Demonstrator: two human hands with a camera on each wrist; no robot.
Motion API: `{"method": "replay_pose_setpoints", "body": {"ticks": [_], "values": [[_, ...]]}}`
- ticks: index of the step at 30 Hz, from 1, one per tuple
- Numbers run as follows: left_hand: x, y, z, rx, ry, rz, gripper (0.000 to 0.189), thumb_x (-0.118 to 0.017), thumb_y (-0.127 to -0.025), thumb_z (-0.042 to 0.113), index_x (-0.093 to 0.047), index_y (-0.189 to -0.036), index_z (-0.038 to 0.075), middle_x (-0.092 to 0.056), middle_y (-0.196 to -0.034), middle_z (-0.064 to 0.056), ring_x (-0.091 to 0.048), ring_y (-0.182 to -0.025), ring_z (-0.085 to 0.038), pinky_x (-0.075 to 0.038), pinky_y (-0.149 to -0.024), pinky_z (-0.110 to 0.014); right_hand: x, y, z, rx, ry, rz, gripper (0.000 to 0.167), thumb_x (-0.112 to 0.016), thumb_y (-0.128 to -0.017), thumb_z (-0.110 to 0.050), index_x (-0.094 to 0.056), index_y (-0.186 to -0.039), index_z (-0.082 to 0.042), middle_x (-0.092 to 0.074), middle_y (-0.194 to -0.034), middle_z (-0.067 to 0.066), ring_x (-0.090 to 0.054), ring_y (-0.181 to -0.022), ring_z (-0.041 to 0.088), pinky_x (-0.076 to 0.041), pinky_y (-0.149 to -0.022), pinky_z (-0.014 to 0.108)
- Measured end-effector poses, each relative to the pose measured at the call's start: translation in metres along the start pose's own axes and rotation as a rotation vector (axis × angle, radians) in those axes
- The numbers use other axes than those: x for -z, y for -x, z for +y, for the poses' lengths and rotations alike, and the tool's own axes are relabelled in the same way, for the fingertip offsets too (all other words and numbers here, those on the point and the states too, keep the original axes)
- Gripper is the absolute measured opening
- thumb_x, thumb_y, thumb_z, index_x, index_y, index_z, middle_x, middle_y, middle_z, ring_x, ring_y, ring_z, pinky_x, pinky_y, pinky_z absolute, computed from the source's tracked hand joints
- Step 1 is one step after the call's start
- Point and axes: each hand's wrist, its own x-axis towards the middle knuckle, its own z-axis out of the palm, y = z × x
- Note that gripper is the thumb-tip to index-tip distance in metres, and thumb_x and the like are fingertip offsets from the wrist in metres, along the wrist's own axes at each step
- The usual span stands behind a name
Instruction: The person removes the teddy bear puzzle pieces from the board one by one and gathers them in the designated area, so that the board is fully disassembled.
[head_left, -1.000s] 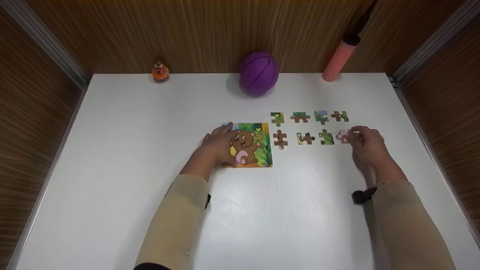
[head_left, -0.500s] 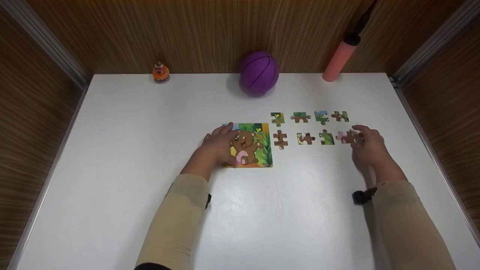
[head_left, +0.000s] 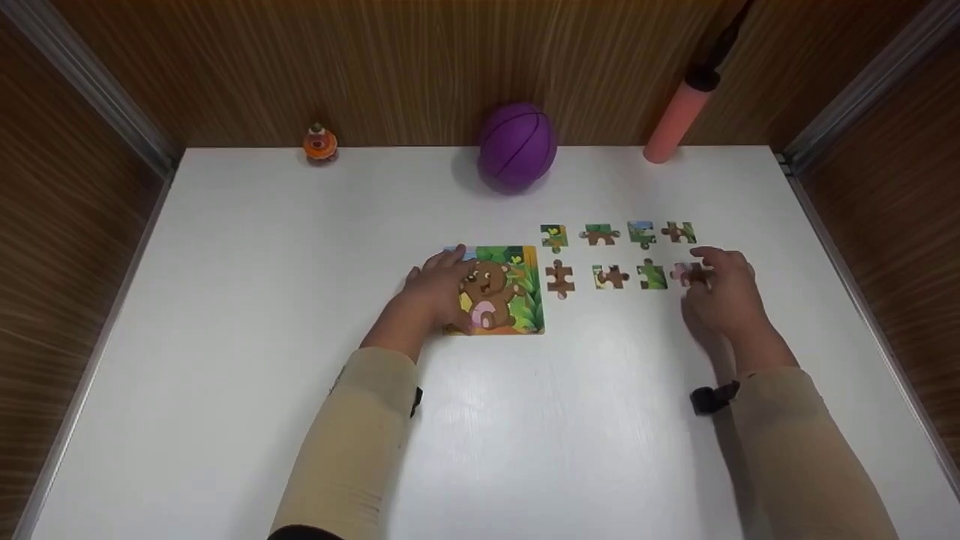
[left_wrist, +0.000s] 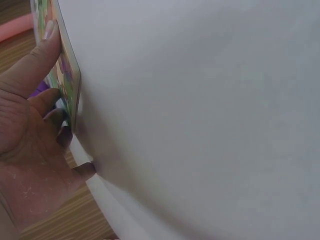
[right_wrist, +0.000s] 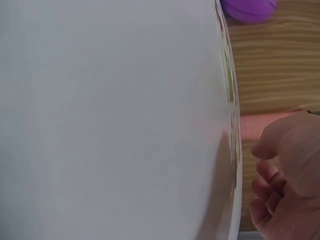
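Observation:
My left hand (head_left: 437,289) rests on the left part of a square bear puzzle board (head_left: 517,300), its thumb near the lower edge and a finger at the upper one. In the left wrist view that hand's thumb (left_wrist: 49,37) lies on the board's face, the other fingers along its edge. My right hand (head_left: 724,289) hovers over the pink-and-brown puzzle piece (head_left: 682,274) at the right end of the lower row, hiding part of it. Its fingers are loosely bent with nothing between them in the right wrist view.
Several more jigsaw pieces (head_left: 652,274) lie apart in two rows to the right of the board. Along the white table's (head_left: 525,435) back edge stand an orange toy figure (head_left: 320,144), a purple ball (head_left: 517,146) and a pink hand pump (head_left: 677,120).
My right hand's fingers have come away from the rightmost lower piece, which stays in place. That hand has then shifted a little left. The left hand and board have not moved.

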Motion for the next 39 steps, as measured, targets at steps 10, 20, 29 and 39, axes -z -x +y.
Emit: {"method": "replay_pose_setpoints", "body": {"ticks": [10, 20, 29, 39], "values": [[-0.001, 0.0, 0.001, 0.004, 0.0, 0.004, 0.111, -0.096, -0.079, 0.022, -0.031, -0.169, 0.018, -0.009, -0.179, -0.001, -0.003, -0.164, -0.027, -0.005, -0.13, -0.057, -0.025, 0.011, -0.036, 0.113, -0.093, 0.032, 0.048, -0.059, -0.099, 0.003, -0.053, -0.147, 0.006, -0.05, -0.132, 0.032, -0.053, -0.118, 0.045, -0.049, -0.099, 0.058], [-0.001, -0.001, 0.0, -0.003, -0.006, 0.009, 0.109, -0.095, -0.079, 0.021, -0.033, -0.168, 0.018, -0.01, -0.178, -0.002, -0.004, -0.164, -0.028, -0.007, -0.129, -0.058, -0.046, 0.024, -0.066, 0.2, -0.121, 0.002, 0.049, -0.064, -0.098, 0.002, -0.055, -0.147, 0.004, -0.053, -0.134, 0.031, -0.055, -0.12, 0.046, -0.047, -0.101, 0.06], [-0.001, -0.001, -0.002, -0.023, -0.029, 0.021, 0.108, -0.095, -0.078, 0.023, -0.034, -0.167, 0.016, -0.011, -0.178, -0.004, -0.007, -0.163, -0.031, -0.009, -0.129, -0.06, -0.069, 0.034, -0.096, 0.254, -0.15, -0.043, 0.055, -0.064, -0.093, 0.006, -0.054, -0.148, 0.003, -0.057, -0.131, 0.027, -0.055, -0.122, 0.043, -0.045, -0.108, 0.059], [-0.002, -0.001, 0.0, -0.009, -0.021, 0.015, 0.109, -0.095, -0.079, 0.023, -0.033, -0.168, 0.017, -0.01, -0.178, -0.003, -0.005, -0.163, -0.03, -0.008, -0.129, -0.059, -0.1, 0.045, -0.142, 0.303, -0.142, -0.107, 0.06, -0.071, -0.09, 0.003, -0.057, -0.148, -0.002, -0.058, -0.134, 0.022, -0.057, -0.126, 0.038, -0.047, -0.11, 0.055]]}}
